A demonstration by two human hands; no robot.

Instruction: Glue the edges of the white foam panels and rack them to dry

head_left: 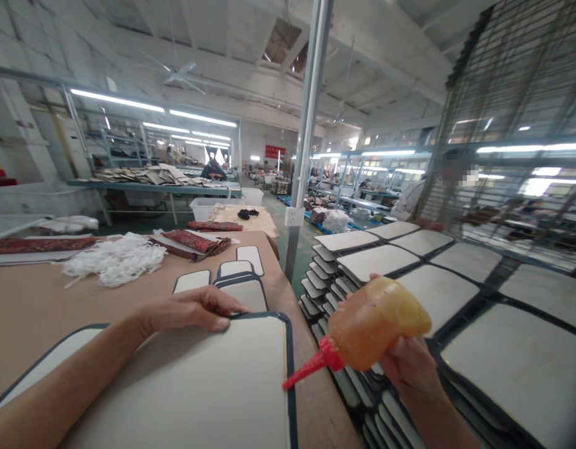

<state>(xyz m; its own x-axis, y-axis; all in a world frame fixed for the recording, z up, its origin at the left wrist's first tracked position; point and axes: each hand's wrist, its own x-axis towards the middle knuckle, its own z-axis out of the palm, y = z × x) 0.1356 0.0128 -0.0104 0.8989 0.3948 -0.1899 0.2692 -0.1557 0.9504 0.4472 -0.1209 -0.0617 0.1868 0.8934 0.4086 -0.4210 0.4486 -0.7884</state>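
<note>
A large white panel (213, 374) with a dark edging lies on the brown table (166, 296) in front of me. My left hand (198, 310) pinches the panel's far edge between thumb and fingers. In my right hand (409, 355) is a squeeze bottle (374, 318) of amber liquid, tilted down to the left. Its red nozzle tip is at the panel's right edge, beside the dark edging. A thin yellowish line shows along the inside of that edging. Part of another edged panel (77, 343) shows under my left forearm.
Smaller edged panels (241, 290) lie beyond the large one. White strips (117, 257) and red patterned fabric (194, 242) sit farther back. Stacked white panels (517, 349) fill the right side. A metal post (304, 125) rises past the table; a person (213, 170) is in the distance.
</note>
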